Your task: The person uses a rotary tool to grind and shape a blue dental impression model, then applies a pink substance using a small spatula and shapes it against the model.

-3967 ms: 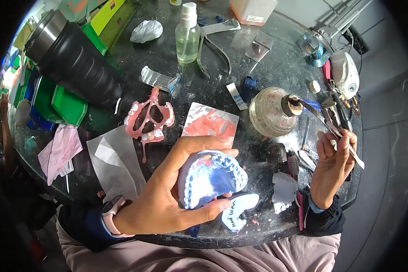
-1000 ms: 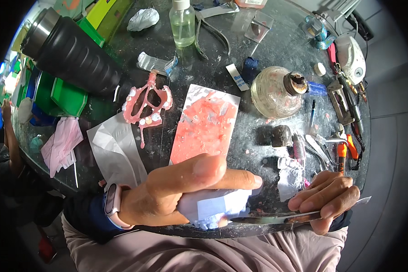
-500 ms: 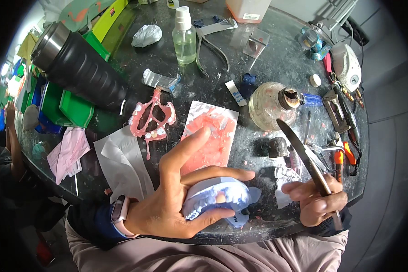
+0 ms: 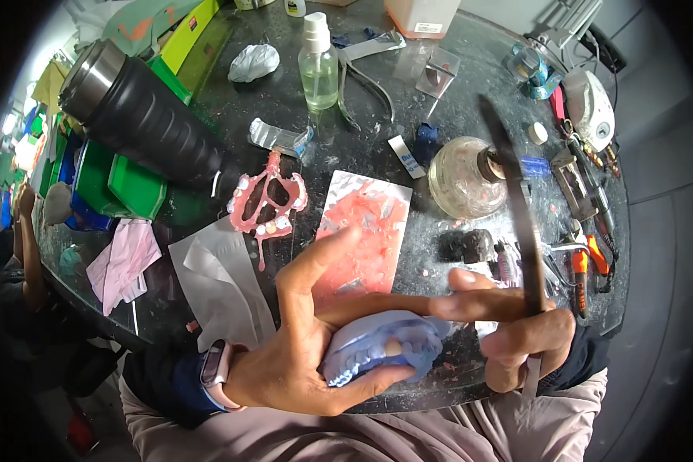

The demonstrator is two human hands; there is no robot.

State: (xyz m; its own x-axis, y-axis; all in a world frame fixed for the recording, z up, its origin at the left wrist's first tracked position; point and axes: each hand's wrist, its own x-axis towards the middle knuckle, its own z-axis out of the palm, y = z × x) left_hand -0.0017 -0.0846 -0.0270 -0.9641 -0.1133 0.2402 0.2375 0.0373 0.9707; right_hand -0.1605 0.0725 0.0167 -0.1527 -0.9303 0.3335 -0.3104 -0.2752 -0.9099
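My left hand (image 4: 285, 366) is closed around a blue dental cast (image 4: 385, 348), thumb along its front and a finger over its top; the index finger points up. One tooth on the cast is cream-coloured. In my right hand (image 4: 527, 343) is a wax knife (image 4: 522, 215), its dark curved blade pointing up and its handle end below the fist. The right fingertips meet or overlap the left fingertip above the cast; I cannot tell which. Just beyond lies a card smeared with pink wax (image 4: 362, 246). Left of it is a pink wax piece with teeth (image 4: 268, 214).
A glass spirit burner (image 4: 460, 185) stands right of the card, behind the knife. A black tumbler (image 4: 146, 127) and green bins (image 4: 135, 185) are at the left, a spray bottle (image 4: 317, 73) at the back. Orange-handled pliers (image 4: 580, 277) and other tools lie right.
My right hand has moved left toward the cast, and the knife now stands more upright. My left hand and the cast have shifted slightly right and down in view.
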